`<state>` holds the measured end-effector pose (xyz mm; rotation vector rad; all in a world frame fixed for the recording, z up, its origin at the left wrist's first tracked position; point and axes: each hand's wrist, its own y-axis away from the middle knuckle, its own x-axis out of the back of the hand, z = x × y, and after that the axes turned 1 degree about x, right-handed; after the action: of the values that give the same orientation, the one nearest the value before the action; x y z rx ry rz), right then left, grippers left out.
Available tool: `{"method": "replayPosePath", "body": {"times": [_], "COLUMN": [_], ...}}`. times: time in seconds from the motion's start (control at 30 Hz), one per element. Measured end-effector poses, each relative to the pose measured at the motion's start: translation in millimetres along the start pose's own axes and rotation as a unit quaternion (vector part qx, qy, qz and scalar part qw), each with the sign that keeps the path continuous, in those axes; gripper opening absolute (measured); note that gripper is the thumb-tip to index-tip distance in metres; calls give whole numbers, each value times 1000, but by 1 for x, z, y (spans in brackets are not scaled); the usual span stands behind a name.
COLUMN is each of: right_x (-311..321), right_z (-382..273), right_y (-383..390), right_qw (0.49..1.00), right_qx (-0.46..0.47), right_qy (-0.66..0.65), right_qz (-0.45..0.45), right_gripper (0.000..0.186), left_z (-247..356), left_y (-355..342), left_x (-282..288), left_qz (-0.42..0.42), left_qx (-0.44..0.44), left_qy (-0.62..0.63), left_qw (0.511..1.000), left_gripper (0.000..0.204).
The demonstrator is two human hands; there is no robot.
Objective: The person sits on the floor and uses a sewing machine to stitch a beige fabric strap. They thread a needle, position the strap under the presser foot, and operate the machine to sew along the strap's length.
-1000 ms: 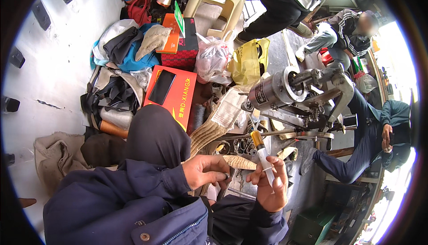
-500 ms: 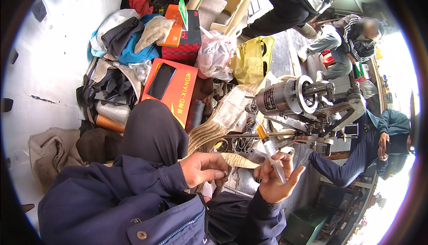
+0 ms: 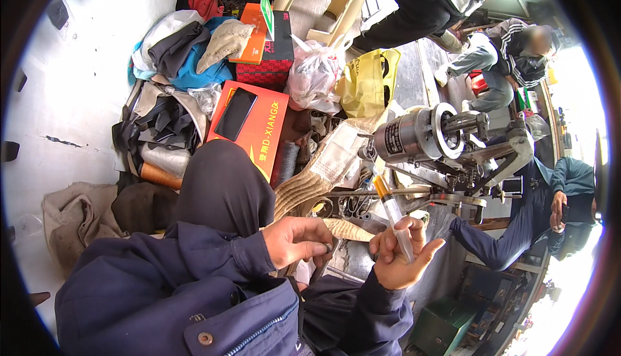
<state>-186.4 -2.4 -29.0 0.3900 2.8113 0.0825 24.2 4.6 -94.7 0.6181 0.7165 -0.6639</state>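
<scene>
One syringe (image 3: 392,212) of amber liquid, likely light, smooth and stiff, best held mid-barrel, sits at the near side of one metal machine (image 3: 406,138), gripped by the right hand's (image 3: 402,255) curled fingers, thumb spread. Left of the machine, the left hand (image 3: 296,241) pinches one small dark piece (image 3: 327,248); farther left lies one phone (image 3: 236,113).

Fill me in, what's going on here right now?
The wearer's right hand holds a syringe with amber liquid toward its tip, which points up at the metal machine; whether they touch is unclear. The left hand seems to pinch something small and dark, too small to identify. A phone lies on a red box, and a person in a teal jacket is off to the right.
</scene>
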Motion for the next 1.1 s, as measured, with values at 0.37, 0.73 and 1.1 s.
{"method": "replayPosePath", "body": {"times": [0.37,0.73,1.1], "right_x": [0,0,-7], "right_z": [1,2,2], "right_y": [1,1,0], "right_qw": [1000,1000,999], "right_qx": [8,12,18], "right_qy": [13,19,42], "right_qz": [-9,-7,-5], "right_gripper": [79,80,83], "left_z": [1,0,-2], "left_y": [-1,-2,-2], "left_x": [-1,0,0], "left_qz": [-3,-9,-10], "left_qx": [-23,-29,-36], "left_qy": [-29,-27,-18], "left_qw": [999,999,999], "left_gripper": [14,14,14]}}
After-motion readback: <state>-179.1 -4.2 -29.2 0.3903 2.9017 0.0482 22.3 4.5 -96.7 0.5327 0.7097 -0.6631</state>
